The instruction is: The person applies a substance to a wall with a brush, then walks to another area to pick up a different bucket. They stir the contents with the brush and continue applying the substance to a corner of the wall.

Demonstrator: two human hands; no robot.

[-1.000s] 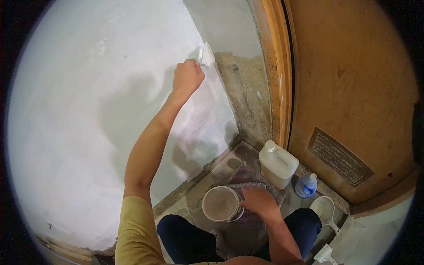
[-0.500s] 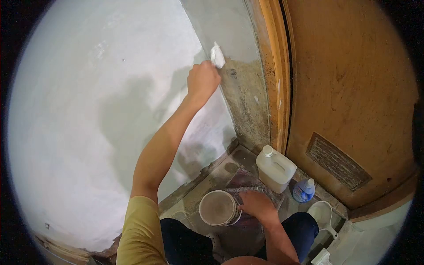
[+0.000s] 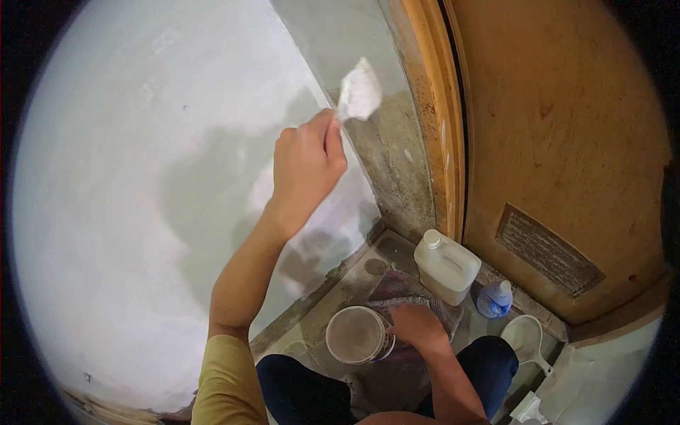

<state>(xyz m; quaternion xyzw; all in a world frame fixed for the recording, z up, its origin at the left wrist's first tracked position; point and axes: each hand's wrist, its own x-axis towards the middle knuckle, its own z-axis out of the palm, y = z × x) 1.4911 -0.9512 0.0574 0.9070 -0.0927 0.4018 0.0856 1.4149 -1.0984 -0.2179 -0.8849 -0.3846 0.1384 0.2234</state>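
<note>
Left hand [image 3: 306, 164], upper centre of frame, fingers curled tight round handle of white paint-loaded flat brush [image 3: 360, 91], bristles at corner beside bare grey wall strip [image 3: 393, 159]

Right hand [image 3: 418, 326], lower centre, fingers spread flat on cloth beside round white paint bucket [image 3: 356, 334]

Judgement: press bristles flat, work paint into corner, keep off orange wooden door frame [image 3: 425, 106]

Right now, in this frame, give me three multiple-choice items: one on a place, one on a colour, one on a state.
1. Where does the white jug stand?
A. on the floor by the door
B. on a shelf
C. in the bucket

2. What colour is the paint on the brush?
A. red
B. white
C. black

3. What is the left hand doing?
A. hanging empty
B. gripping the brush
C. holding the jug

Answers: 1 A, it stands at the door's foot; 2 B, the bristles are white; 3 B, fingers wrap the handle, while the right hand rests at the bucket.
</note>
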